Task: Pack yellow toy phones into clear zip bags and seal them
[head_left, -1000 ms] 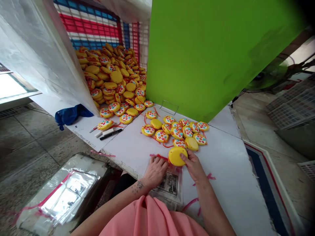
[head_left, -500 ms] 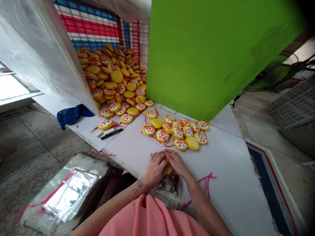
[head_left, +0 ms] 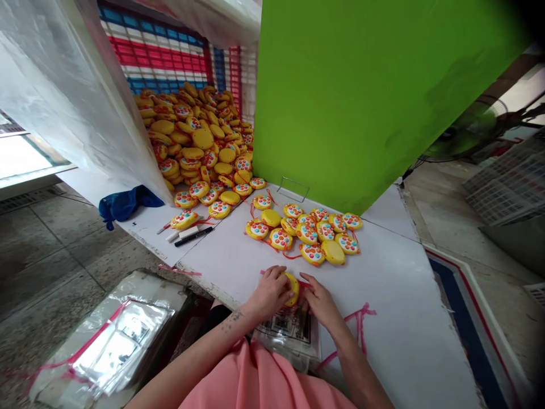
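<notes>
My left hand (head_left: 269, 293) is closed round a yellow round toy (head_left: 292, 287) at the near edge of the white table (head_left: 392, 295). My right hand (head_left: 320, 301) sits right beside it, fingers bent and touching the toy's right side. Both hands rest over a stack of clear plastic bags (head_left: 289, 335) with printed labels and a red strip. Just beyond lies a small cluster of yellow toys (head_left: 306, 233) with coloured buttons and red cords.
A big heap of the same toys (head_left: 196, 142) fills the back left corner. A green board (head_left: 361, 96) stands behind the table. A black marker (head_left: 192, 236) and a blue cloth (head_left: 125, 203) lie at the left. More clear bags (head_left: 106, 346) lie on the floor.
The yellow toy was held flat above the bags by my right hand. Both hands then closed over it, and now my left hand grips it over the bag stack.
</notes>
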`<state>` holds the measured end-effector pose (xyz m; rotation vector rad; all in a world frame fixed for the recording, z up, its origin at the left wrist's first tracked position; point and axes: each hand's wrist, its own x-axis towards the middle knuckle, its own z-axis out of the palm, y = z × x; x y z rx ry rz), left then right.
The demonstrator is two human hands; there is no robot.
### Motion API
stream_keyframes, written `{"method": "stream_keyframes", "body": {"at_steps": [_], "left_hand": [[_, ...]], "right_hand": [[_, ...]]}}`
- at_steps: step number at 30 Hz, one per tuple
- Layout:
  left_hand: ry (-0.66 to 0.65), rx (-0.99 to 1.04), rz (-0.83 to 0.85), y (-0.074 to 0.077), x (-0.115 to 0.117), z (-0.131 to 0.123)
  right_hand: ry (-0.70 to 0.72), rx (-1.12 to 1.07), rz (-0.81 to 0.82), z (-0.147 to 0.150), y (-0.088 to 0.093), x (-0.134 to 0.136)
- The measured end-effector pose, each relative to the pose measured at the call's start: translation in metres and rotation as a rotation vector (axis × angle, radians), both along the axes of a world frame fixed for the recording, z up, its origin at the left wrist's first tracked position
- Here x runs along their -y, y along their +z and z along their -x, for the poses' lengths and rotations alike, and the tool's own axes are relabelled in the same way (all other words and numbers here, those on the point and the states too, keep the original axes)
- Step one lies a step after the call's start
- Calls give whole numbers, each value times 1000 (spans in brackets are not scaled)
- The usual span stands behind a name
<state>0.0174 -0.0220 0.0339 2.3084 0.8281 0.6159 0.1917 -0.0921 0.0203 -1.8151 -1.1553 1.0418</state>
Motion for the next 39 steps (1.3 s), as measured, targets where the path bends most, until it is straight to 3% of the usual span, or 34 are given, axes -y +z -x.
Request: {"method": "stream_keyframes", "body": {"at_steps": [6,10,14,17,21,23,25,28,33,36,39], "left_hand": [[29,-19,14,22,-1,9],[43,-55,-47,35,7,3],[25,-182,-121,37,13,-5],[48,-136,-86,35,12,-2],[222,214,107,26,4,11],[281,334,357,17,-1,15],[255,350,609,7,-3,15],[184,343,786,-6,-4,9],[236,392,812,-17,-2,-1],[259,426,796,-18,-2,-3],[280,474,810,-16,-1,-3]], "right_hand": [[-110,81,-170,13,8,-2],[-202,-23,-300,23,16,-6],[-238,-153,-352,30,23,-9],[-278,-223,-359,31,24,-8],[-344,-333,-368,27,18,-4],[-355,-379,-366,25,13,-4],[-348,-379,-364,23,9,-4],[-321,-192,-399,20,8,-6],[-141,439,-598,21,20,-7],[30,563,-614,29,27,-9],[109,572,-605,37,30,-12]]}}
